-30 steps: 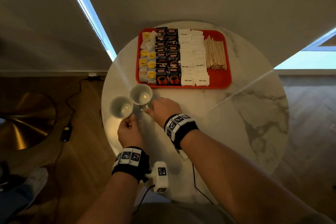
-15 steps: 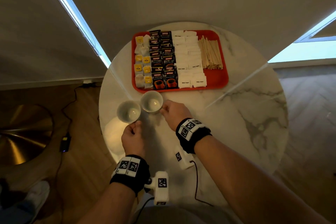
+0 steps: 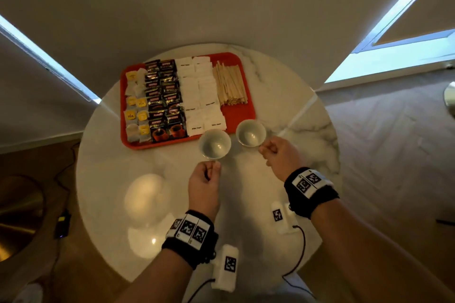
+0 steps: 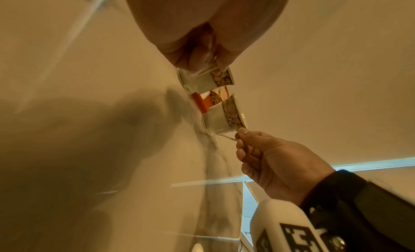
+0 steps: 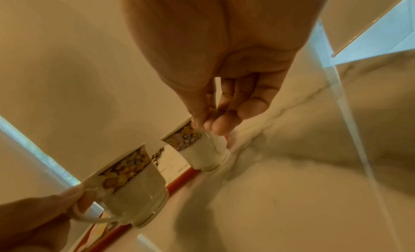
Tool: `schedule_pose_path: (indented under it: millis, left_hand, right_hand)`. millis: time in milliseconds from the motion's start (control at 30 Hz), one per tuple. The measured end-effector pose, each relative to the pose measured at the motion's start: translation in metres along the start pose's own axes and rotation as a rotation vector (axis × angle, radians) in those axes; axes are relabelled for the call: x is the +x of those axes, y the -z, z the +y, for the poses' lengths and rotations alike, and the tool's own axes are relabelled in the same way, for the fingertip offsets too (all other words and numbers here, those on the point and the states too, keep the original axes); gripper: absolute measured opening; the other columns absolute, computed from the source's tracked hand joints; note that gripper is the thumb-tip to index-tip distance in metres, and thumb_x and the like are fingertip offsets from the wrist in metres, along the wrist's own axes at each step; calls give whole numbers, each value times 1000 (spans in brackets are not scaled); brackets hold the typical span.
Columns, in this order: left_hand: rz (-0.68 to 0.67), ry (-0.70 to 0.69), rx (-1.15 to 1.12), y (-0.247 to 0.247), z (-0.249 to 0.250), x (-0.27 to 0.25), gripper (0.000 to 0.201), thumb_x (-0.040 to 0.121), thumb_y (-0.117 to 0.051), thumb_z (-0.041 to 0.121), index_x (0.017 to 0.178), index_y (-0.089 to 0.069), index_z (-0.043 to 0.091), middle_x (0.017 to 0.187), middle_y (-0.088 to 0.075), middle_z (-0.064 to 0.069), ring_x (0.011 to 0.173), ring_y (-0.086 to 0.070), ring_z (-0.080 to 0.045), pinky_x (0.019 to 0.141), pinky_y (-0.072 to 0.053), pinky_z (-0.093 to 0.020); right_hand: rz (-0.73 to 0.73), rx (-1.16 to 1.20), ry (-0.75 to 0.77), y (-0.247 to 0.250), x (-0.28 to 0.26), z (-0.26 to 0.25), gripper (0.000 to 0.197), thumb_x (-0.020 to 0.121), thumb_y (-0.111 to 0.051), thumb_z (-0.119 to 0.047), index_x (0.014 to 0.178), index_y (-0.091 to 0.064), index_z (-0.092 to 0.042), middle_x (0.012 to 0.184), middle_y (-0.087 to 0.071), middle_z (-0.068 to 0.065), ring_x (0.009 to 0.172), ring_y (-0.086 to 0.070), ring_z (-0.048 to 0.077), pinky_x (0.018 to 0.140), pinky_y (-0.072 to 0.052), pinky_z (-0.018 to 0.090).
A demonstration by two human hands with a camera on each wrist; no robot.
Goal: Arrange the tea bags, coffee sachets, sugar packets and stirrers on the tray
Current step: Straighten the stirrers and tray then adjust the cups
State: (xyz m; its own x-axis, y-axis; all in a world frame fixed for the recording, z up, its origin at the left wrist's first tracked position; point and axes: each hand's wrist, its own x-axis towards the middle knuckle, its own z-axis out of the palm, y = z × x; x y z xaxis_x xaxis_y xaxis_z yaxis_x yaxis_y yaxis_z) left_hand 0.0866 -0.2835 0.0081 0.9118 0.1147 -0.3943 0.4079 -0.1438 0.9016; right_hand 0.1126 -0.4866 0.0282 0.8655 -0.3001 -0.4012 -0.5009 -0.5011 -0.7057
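Observation:
The red tray (image 3: 242, 115) at the back of the table holds tea bags (image 3: 135, 108) on its left, then dark coffee sachets (image 3: 163, 101), white sugar packets (image 3: 199, 96) and wooden stirrers (image 3: 230, 83) on its right. My left hand (image 3: 213, 167) pinches the handle of a white cup (image 3: 214, 144) with a floral band (image 5: 134, 184). My right hand (image 3: 263, 151) pinches the handle of a second such cup (image 3: 250, 133) (image 5: 202, 149). Both cups are upright and side by side at the tray's front right corner, overlapping its front edge (image 4: 202, 103). Whether they touch the table is unclear.
The round marble table (image 3: 307, 155) stands against a wall. A lamp's reflection (image 3: 145, 194) shows on its front left part. On the wooden floor to the left lie a cable with a black adapter (image 3: 62, 225) and a gold round base (image 3: 14, 216).
Both hands have carried their cups to the right, from in front of the tray's left corner to its front right corner. The grips on the handles are unchanged.

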Motion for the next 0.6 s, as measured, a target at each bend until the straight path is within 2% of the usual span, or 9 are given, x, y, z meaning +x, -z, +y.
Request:
schedule_pose_path:
  millis: [100, 200, 267, 333, 467, 600]
  left_hand:
    - [-11, -33, 1, -56, 29, 11, 26, 100, -60, 29, 91, -62, 5, 73, -53, -5, 64, -47, -14, 64, -45, -33]
    - [-14, -61, -18, -110, 55, 29, 23, 100, -60, 28, 79, -58, 16, 69, -52, 0, 62, -47, -13, 61, -43, -31]
    - [-10, -87, -36, -144, 67, 44, 24, 99, -61, 27, 76, -55, 20, 69, -50, 1, 65, -46, -14, 62, -42, -31]
    - [8, -116, -19, -172, 76, 60, 24, 99, -61, 25, 78, -55, 17, 71, -49, 0, 66, -44, -13, 62, -40, -25]
    - [60, -119, 12, -213, 87, 94, 26, 99, -60, 24, 76, -54, 15, 70, -49, -2, 66, -44, -14, 63, -39, -29]
    - [120, -85, 57, -232, 91, 123, 30, 100, -60, 23, 72, -50, 21, 68, -48, 3, 63, -43, -11, 59, -37, -20]
  right_hand:
    - [76, 38, 1, 46, 31, 12, 21, 93, -68, -23, 74, -62, -27, 71, -66, 4, 61, -62, 21, 73, -60, 47]
    - [114, 32, 8, 83, 68, 25, 14, 91, -67, -31, 78, -63, -34, 68, -69, 0, 65, -67, 24, 71, -60, 47]
    - [130, 53, 17, 103, 93, 32, 11, 88, -67, -35, 79, -64, -31, 68, -70, 0, 65, -69, 24, 71, -60, 48]
    - [135, 79, 13, 120, 114, 35, 12, 87, -67, -36, 77, -65, -29, 69, -70, 0, 62, -68, 21, 69, -61, 48]
    - [118, 101, -8, 138, 148, 39, 19, 91, -67, -30, 73, -63, -28, 72, -70, -2, 59, -65, 14, 65, -60, 38]
    - [121, 113, -23, 139, 175, 40, 18, 90, -68, -32, 73, -63, -29, 72, -69, -5, 66, -70, 17, 70, -62, 43]
